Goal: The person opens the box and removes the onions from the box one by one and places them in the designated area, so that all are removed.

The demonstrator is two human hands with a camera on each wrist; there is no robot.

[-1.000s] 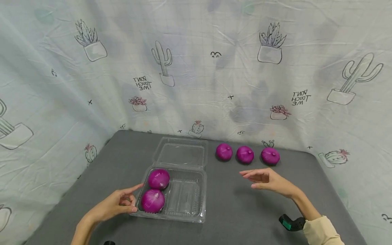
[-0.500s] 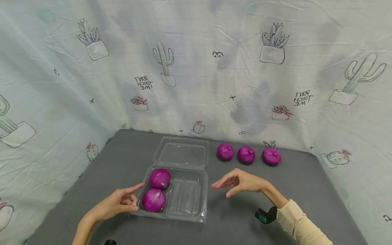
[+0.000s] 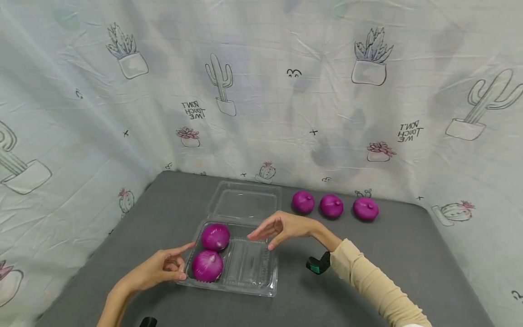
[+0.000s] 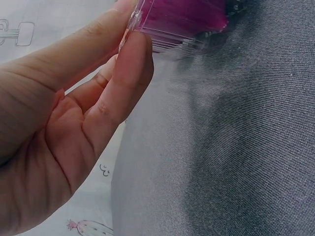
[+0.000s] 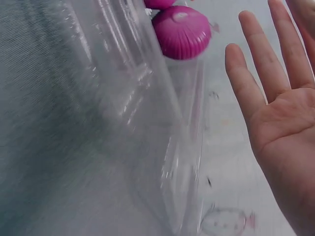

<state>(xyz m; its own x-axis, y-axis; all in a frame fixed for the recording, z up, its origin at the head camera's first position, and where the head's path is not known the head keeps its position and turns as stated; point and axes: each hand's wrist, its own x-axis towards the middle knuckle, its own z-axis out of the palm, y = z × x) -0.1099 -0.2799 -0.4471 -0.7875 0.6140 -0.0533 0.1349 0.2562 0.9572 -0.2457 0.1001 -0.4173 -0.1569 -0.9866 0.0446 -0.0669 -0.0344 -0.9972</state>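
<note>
Going left to right: left hand (image 3: 161, 270) has its thumb and finger brought together on the left rim of the clear box (image 3: 229, 288), so it's a small pinch on the plastic and nothing else. Inside, along that same side, sit the far onion (image 3: 215, 237) and the near onion (image 3: 207, 266). The lid (image 3: 247, 204) is laid back behind. Next comes the right hand (image 3: 288, 227), hanging over the box's right side, fingers loosely stretched, thumb well apart, holding nothing. Past that, three onions (image 3: 331, 206) in a row on the table (image 3: 327, 299), near the back edge.

What could go wrong? The plastic looks thin and both onions' weight is on the left, so a yank on that rim could flex or skid the box and set them rolling right. If the right hand dipped, it might snag the right wall. And a clumsy bump on the row could probably send an onion off the back.

As for views, the left wrist one shows the pinch up close, which the head view only half gives. The right wrist one shows the bare palm, facing away in the head view. It's kinda hazy through the plastic though, so don't lean on it for the box's floor. Only the head view gets the row.
</note>
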